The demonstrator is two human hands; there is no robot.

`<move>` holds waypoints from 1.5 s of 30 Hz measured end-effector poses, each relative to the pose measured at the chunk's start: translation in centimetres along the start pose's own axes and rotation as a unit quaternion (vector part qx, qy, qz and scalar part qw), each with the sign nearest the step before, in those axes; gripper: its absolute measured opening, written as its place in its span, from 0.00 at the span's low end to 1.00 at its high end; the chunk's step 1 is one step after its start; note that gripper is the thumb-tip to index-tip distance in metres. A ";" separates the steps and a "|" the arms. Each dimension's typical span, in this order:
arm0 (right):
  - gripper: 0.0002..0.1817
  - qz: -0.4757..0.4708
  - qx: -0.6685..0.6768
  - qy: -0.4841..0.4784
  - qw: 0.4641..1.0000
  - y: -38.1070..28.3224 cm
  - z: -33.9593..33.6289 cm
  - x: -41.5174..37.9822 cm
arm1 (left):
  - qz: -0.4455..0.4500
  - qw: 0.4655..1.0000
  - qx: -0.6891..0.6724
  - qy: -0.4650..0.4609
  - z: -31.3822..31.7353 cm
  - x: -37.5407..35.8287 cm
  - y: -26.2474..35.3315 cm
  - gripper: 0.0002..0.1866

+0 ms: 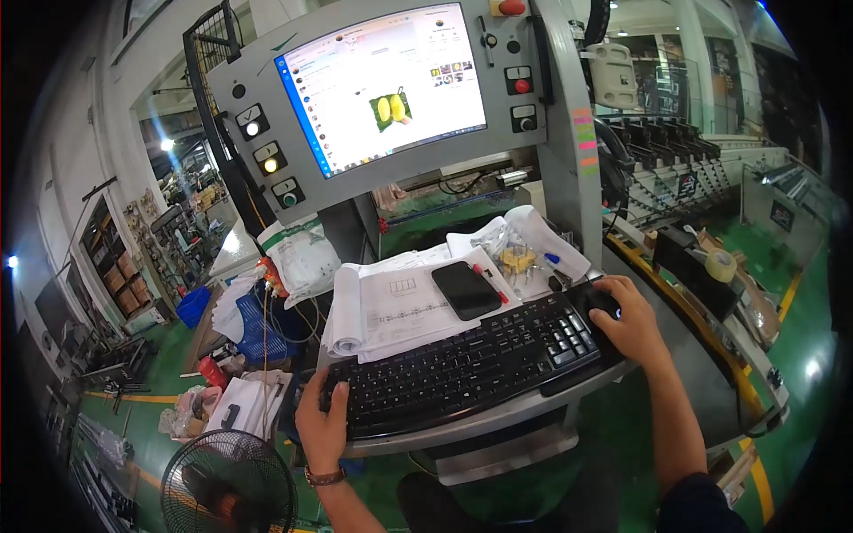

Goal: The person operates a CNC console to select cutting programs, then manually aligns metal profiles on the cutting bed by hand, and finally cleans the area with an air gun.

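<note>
My left hand (322,425) is at the left end of a black keyboard (462,360), thumb on top and fingers along the side, gripping that edge. To the right, my right hand (629,320) is closed over a dark computer mouse (597,302), which is mostly covered by the palm and fingers. Behind the keyboard lie printed drawing sheets (400,306), rolled at their left side. A black smartphone (466,290) rests on these sheets, with a red pen (490,284) beside it. Above, a lit monitor (382,89) displays a chat window with a picture of yellow objects on green.
Around the monitor, a grey control panel carries buttons, including a red one (522,86). A white bag (300,258) and a blue basket (265,327) stand left. A black fan (228,484) is at lower left. A tape roll (721,265) sits right, near machinery.
</note>
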State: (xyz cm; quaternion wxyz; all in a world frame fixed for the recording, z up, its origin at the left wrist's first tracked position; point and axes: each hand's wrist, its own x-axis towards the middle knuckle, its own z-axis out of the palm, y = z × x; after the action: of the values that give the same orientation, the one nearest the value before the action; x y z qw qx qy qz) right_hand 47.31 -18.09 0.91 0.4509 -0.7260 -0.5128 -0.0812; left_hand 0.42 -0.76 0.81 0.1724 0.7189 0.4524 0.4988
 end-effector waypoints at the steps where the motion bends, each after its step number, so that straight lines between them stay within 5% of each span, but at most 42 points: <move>1: 0.27 0.007 0.003 -0.006 1.000 -0.4 -0.2 0.0 | -0.002 1.000 -0.004 0.000 0.0 0.0 0.1 0.28; 45: 0.25 -0.013 0.014 0.003 1.000 -0.8 -0.4 0.2 | -0.008 1.000 -0.010 0.002 0.1 0.1 -0.1 0.29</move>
State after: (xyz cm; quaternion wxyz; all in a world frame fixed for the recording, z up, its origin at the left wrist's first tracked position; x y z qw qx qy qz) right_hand 46.90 -18.22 1.68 0.4612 -0.7128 -0.5220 -0.0822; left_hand 0.44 -0.60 0.71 0.1824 0.7123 0.4535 0.5037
